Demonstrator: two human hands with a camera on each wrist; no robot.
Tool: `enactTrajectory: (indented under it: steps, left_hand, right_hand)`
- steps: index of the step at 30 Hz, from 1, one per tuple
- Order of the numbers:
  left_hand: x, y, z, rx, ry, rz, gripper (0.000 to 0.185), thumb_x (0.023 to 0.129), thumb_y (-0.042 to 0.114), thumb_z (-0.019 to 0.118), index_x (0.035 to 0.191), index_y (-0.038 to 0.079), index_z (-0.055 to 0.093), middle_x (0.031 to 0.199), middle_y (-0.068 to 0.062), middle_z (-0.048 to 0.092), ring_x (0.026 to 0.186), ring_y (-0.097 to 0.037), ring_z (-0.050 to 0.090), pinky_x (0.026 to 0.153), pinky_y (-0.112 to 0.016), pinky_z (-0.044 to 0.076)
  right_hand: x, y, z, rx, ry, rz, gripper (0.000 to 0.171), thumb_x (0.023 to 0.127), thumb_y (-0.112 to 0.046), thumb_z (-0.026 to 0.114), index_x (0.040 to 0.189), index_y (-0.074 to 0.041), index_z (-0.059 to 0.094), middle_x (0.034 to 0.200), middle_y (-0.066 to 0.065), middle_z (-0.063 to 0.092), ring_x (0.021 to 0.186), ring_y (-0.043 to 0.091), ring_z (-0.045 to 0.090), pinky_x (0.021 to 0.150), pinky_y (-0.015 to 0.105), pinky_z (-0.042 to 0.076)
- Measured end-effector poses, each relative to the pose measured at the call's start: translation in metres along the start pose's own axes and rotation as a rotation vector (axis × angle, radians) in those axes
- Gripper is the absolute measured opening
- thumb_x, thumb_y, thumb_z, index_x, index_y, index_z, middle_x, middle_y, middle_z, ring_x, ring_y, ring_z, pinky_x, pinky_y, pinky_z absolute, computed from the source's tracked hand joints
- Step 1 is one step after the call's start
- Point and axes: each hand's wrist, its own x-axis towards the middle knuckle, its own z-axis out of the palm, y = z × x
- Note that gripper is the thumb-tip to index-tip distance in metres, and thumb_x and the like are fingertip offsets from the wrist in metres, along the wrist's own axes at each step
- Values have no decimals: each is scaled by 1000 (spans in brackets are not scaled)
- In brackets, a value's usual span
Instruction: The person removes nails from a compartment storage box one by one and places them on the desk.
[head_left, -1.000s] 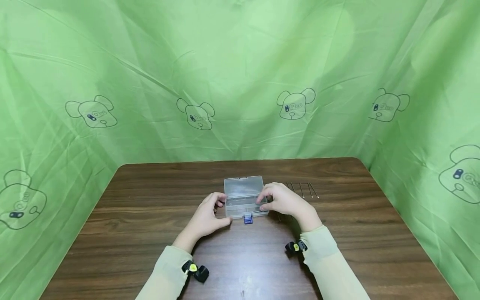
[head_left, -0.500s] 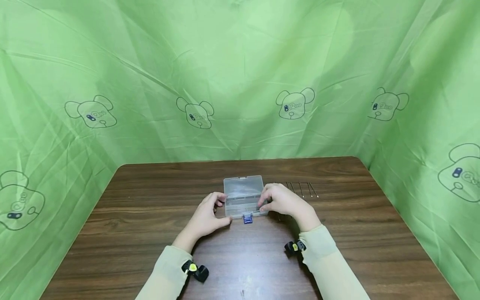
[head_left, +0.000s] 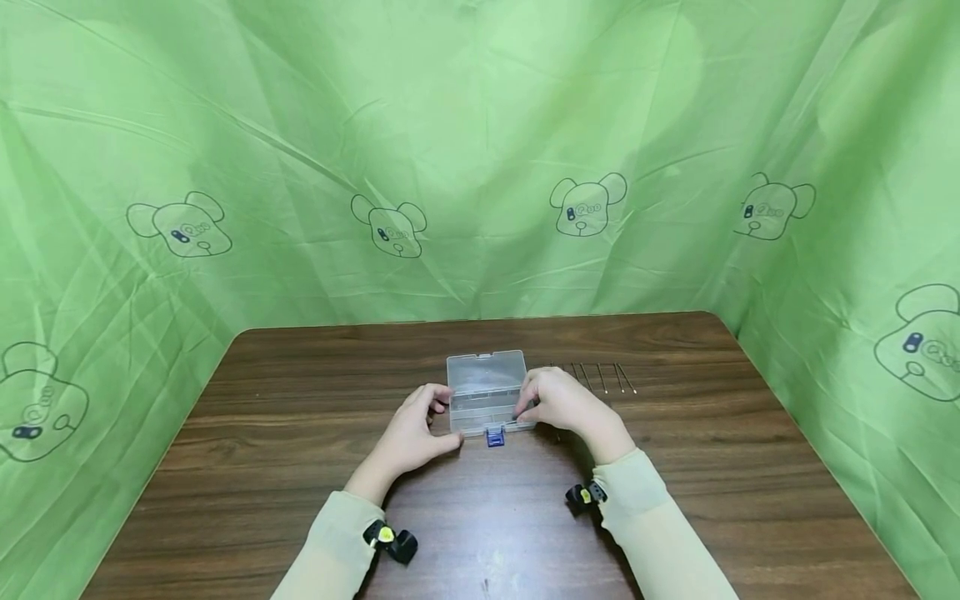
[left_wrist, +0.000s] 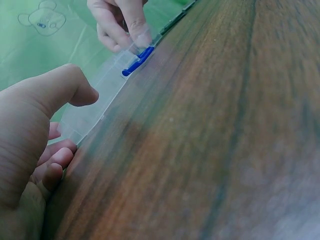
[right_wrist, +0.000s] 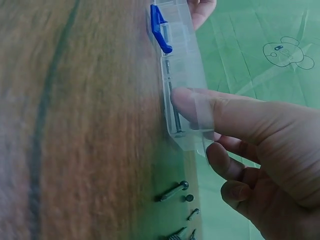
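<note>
A clear plastic box (head_left: 480,408) with a blue latch (head_left: 495,437) lies with its lid (head_left: 487,372) raised at the back. My left hand (head_left: 411,433) holds its left side, thumb at the front corner and fingers curled along the edge. At the box's right end, my right hand (head_left: 562,402) reaches into the front compartment, thumb and index fingertip close together. A long dark screw (right_wrist: 175,112) lies along that compartment, and the right thumb (right_wrist: 187,100) is against it in the right wrist view. The index fingertip is mostly hidden there.
Several screws (head_left: 603,379) lie in a row on the wooden table (head_left: 300,467), right of the box. More screws (right_wrist: 174,191) show below the box in the right wrist view. Green cloth (head_left: 480,167) hangs behind the table and at both sides.
The right thumb and index finger have drawn a little closer together inside the box, and the right wrist has shifted slightly left. The left hand and the box have stayed put.
</note>
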Motion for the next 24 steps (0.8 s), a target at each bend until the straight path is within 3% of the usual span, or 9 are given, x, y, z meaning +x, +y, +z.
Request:
enactTrajectory:
  steps: [13,24]
  left_hand:
    - [-1,0,0,-8,3,-1,67,80,21,92,139,9,63,123,-2,65,108,-15,62,89,-35,54]
    - [0,-2,0,-5,2,0,67,80,21,93,139,10,63,123,0,65,108,-15,62,89,-34,54]
  right_hand:
    - [0,-5,3,-85,24,-39,6,86,-17,93,89,-20,89,98,-7,71,99,18,66,102,48,53]
    - [-1,-5,2,-70,9,-46,4,89,-16,91,89,-19,88,101,-6,70,103,20,64,98,44,54]
